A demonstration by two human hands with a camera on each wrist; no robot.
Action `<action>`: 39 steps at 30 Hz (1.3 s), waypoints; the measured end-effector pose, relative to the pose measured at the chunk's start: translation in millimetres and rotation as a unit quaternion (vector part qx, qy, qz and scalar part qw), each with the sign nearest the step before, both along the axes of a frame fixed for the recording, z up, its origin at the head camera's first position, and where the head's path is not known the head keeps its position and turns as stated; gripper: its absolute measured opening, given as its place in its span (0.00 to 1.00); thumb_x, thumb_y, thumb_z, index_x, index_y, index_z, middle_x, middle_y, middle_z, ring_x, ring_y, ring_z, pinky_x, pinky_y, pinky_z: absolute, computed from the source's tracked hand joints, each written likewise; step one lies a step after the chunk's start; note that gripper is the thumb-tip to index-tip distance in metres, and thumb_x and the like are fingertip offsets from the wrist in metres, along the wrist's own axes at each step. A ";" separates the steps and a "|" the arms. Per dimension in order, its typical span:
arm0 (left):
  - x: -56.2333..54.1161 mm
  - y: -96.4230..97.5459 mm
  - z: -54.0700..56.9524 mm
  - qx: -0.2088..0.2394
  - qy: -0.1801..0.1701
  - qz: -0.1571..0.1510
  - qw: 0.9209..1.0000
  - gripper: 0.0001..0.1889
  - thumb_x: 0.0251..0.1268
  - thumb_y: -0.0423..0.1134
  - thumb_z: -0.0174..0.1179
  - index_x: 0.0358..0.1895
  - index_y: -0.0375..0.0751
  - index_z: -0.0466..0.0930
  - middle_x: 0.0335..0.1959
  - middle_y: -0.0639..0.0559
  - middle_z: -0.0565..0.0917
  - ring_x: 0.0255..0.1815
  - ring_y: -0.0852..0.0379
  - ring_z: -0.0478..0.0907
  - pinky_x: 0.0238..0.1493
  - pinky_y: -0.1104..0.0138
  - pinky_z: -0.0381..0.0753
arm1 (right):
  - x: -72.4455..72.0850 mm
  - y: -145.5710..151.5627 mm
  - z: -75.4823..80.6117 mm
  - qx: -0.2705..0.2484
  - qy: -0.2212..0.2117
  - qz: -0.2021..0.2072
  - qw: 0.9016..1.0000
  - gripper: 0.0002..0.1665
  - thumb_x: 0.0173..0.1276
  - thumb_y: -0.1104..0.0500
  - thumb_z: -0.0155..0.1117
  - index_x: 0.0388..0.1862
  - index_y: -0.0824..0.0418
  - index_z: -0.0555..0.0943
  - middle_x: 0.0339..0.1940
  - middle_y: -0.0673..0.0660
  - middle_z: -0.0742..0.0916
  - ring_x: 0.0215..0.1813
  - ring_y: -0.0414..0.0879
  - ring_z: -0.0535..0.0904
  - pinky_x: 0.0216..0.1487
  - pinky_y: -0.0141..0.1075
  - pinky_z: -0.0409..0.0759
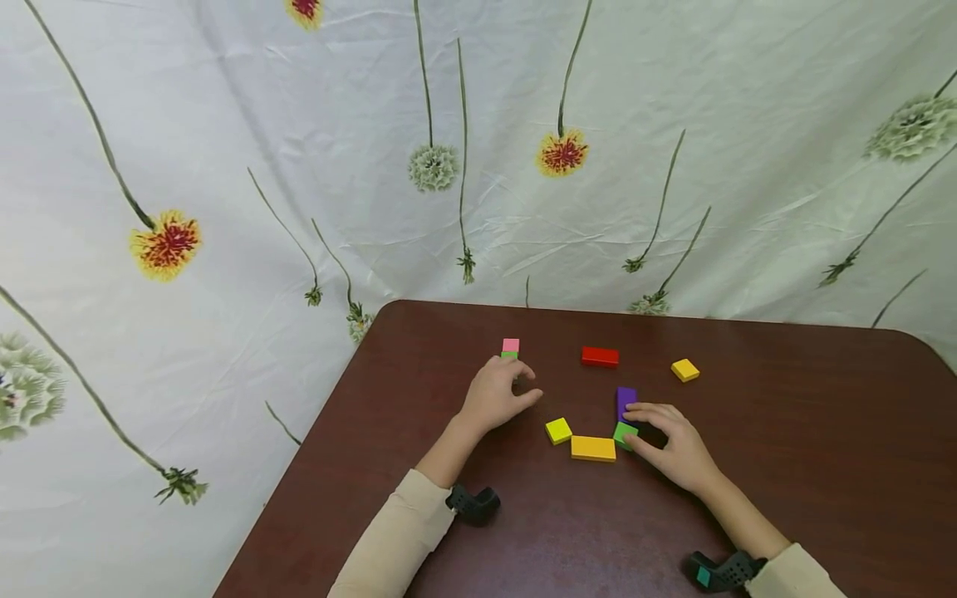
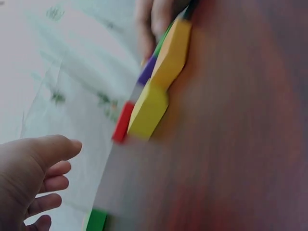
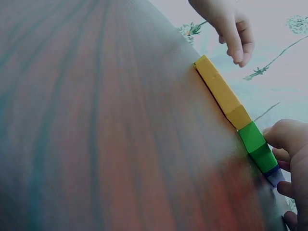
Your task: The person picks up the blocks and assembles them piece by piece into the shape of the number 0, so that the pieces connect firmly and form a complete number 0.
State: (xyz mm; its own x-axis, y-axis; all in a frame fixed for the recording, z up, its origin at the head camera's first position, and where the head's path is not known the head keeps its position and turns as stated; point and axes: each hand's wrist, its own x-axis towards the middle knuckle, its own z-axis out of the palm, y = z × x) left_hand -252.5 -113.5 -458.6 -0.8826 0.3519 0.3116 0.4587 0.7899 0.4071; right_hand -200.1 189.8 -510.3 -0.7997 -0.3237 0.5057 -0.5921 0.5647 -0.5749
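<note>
In the head view my left hand (image 1: 498,394) is over the table's left part, just in front of a green block (image 1: 510,355) with a pink block (image 1: 511,344) behind it. Its thumb and fingers are spread apart, and they hold nothing. On the right, my right hand (image 1: 676,448) has its thumb at a small green block (image 1: 621,431) and its fingertips at a purple block (image 1: 625,399). That green block joins the purple one to an orange-yellow block (image 1: 593,449). A yellow block (image 1: 558,430) lies off its left end, between the hands.
Farther back on the brown table (image 1: 807,432) lie a red block (image 1: 601,357) and another yellow block (image 1: 684,370). A flowered white cloth (image 1: 359,100) hangs behind the table's far edge and down its left side.
</note>
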 end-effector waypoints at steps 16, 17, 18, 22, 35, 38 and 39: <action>-43.2 -43.9 -16.0 0.055 -0.084 0.031 0.994 0.27 0.52 0.46 0.72 0.55 0.40 0.80 0.57 0.46 0.78 0.59 0.44 0.69 0.58 0.49 0.70 | -0.5 -0.6 -0.6 -0.003 0.004 -0.002 1.000 0.19 0.54 0.64 0.75 0.47 0.62 0.86 0.54 0.57 0.84 0.55 0.52 0.75 0.54 0.47 0.71; -44.4 -44.0 -16.6 0.053 -0.090 0.030 0.994 0.28 0.52 0.46 0.72 0.56 0.40 0.79 0.58 0.45 0.78 0.59 0.43 0.69 0.58 0.49 0.70 | -0.5 -0.6 -0.5 -0.003 0.004 -0.003 1.000 0.19 0.54 0.64 0.75 0.47 0.62 0.86 0.54 0.57 0.84 0.55 0.52 0.75 0.54 0.47 0.71; -45.4 -44.1 -17.2 0.051 -0.096 0.029 0.994 0.29 0.52 0.47 0.72 0.58 0.40 0.79 0.59 0.45 0.77 0.60 0.44 0.69 0.59 0.49 0.69 | -0.4 -0.5 -0.4 -0.003 0.003 -0.003 1.000 0.19 0.54 0.64 0.75 0.47 0.62 0.86 0.54 0.57 0.84 0.55 0.52 0.75 0.54 0.48 0.72; -48.8 -43.7 -20.0 0.053 -0.117 0.031 0.991 0.31 0.52 0.45 0.73 0.60 0.40 0.77 0.59 0.45 0.77 0.61 0.44 0.68 0.60 0.49 0.68 | -0.5 0.1 -0.6 -0.001 -0.003 -0.006 1.000 0.19 0.55 0.64 0.75 0.48 0.61 0.86 0.54 0.56 0.84 0.55 0.52 0.75 0.54 0.46 0.72; -50.5 -37.0 -25.1 0.080 -0.133 0.032 0.987 0.34 0.50 0.47 0.75 0.61 0.40 0.75 0.55 0.46 0.79 0.55 0.49 0.71 0.56 0.55 0.73 | -0.1 0.2 -0.9 0.002 -0.007 -0.010 1.000 0.20 0.55 0.63 0.75 0.48 0.60 0.86 0.54 0.55 0.84 0.55 0.51 0.76 0.55 0.41 0.73; -48.0 -34.7 -26.2 0.083 -0.128 0.031 0.988 0.34 0.49 0.48 0.75 0.60 0.40 0.76 0.53 0.47 0.79 0.53 0.50 0.72 0.55 0.56 0.74 | -0.3 0.4 -1.3 0.004 -0.006 -0.012 1.000 0.20 0.55 0.63 0.76 0.48 0.60 0.86 0.54 0.55 0.84 0.55 0.51 0.76 0.54 0.43 0.73; -47.2 -33.8 -26.3 0.085 -0.125 0.030 0.988 0.34 0.48 0.48 0.75 0.60 0.39 0.77 0.53 0.47 0.80 0.53 0.50 0.72 0.54 0.57 0.74 | -0.4 0.5 -1.3 0.004 -0.007 -0.013 1.000 0.20 0.55 0.63 0.76 0.48 0.60 0.86 0.54 0.55 0.84 0.55 0.50 0.76 0.54 0.43 0.73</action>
